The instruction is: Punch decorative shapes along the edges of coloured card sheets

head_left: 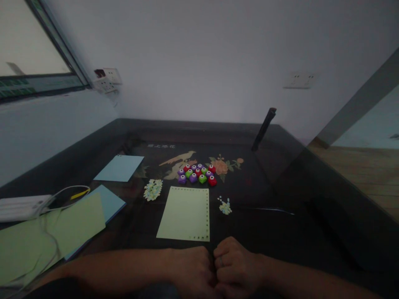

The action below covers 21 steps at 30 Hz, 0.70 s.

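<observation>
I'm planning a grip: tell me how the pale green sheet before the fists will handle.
The pale green sheet looks thin, so it will probably flex when lifted by an edge. It shows little visible thickness, so it is likely light. The table looks glossy, so a push may slide it easily.

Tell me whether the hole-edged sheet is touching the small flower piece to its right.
Apart: the head view shows a strip of dark tabletop between the hole-edged sheet and the small flower piece.

paper sheet on table, cutouts left and right, pieces behind
</observation>
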Tool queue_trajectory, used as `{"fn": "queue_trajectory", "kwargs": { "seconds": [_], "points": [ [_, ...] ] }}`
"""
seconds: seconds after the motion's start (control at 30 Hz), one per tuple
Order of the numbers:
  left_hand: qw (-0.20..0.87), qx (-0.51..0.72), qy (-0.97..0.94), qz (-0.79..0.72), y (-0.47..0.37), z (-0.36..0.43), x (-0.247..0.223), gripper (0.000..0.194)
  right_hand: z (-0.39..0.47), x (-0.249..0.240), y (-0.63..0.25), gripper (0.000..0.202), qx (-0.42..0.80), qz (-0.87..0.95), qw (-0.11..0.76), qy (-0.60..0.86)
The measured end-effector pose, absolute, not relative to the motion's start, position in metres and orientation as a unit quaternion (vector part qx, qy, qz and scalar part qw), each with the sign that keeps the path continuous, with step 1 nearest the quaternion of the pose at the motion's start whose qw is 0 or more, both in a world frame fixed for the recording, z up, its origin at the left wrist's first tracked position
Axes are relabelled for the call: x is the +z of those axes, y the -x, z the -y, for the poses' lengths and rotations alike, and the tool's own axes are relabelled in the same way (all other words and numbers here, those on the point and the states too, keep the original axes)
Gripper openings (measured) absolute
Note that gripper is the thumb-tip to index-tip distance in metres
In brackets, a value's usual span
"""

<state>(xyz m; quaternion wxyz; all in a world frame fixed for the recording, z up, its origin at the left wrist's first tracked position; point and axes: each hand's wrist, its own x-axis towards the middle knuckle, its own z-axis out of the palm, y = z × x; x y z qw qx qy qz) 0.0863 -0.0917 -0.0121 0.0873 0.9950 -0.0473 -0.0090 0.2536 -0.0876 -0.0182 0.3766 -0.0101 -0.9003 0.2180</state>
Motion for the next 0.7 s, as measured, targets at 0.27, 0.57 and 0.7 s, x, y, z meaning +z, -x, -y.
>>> {"fn": "queue_trajectory", "kwargs": {
  "seconds": [0.27,0.57,0.7],
  "points": [
    [0.112,-0.006,-0.994,-0.005,-0.085,0.098,-0.023,0.029,0.085,-0.014,-0.256,0.042,0.301,0.9,0.31,0.055],
    [0.144,0.01,-0.989,-0.025,-0.088,0.095,-0.016,0.032,0.082,-0.014,-0.257,0.043,0.441,0.85,0.272,0.092],
    [0.143,-0.002,-0.99,-0.007,-0.087,0.095,-0.016,0.037,0.086,-0.018,-0.26,0.045,0.48,0.841,0.234,0.088]
  ]
}}
